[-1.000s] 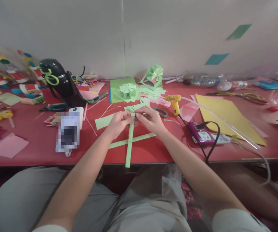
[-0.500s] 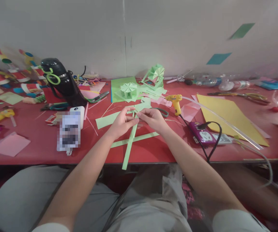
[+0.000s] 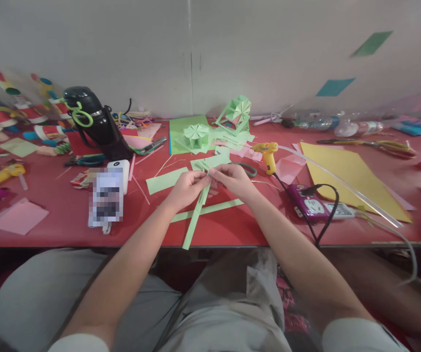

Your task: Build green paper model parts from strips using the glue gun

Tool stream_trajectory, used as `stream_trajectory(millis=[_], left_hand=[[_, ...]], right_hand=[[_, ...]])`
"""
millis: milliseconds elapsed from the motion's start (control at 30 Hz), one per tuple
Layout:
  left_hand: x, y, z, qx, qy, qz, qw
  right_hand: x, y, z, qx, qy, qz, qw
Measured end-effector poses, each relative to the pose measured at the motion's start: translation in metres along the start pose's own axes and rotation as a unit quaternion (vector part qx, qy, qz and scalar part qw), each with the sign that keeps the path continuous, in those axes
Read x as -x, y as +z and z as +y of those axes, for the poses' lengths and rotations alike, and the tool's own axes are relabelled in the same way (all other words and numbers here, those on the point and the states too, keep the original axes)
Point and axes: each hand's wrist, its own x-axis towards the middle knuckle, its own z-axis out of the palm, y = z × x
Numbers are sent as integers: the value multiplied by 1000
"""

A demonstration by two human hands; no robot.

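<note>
"So, from the left, how is the paper being handled?"

"The upper part of a narrow green strip [image 3: 193,224] is pinched between thumb and fingers by the left hand [image 3: 190,189], above the red table [image 3: 228,232]. Its top end is met by the closed fingertips of the right hand [image 3: 234,181]; a pinch is suggested, though the contact is partly hidden. Both hands are probably needed to keep so thin a piece steady."

"And the yellow glue gun [image 3: 269,161], farther right?"

"It is perhaps left there to be easily reached."

"Which way is the strip pointed?"

"Its long axis is slanted down and slightly leftward, the free end being directed toward the body, at the table's front edge. A flat green strip [image 3: 220,209] is crossed by it."
</note>
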Motion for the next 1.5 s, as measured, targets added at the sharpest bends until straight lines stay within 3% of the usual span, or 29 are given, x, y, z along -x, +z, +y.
stream_trajectory(millis=[367, 900, 1333, 1500], left_hand=[[5, 1, 5, -82, 5, 4, 997], [4, 3, 7, 61, -54, -45, 996], [9, -4, 12, 160, -88, -106, 977], [7, -8, 8, 181, -86, -106, 974]], right_hand=[[-1, -5, 1, -48, 18, 36, 998], [-3, -1, 5, -122, 15, 43, 991], [-2, -1, 2, -179, 22, 37, 983], [-2, -1, 3, -109, -17, 43, 993]])
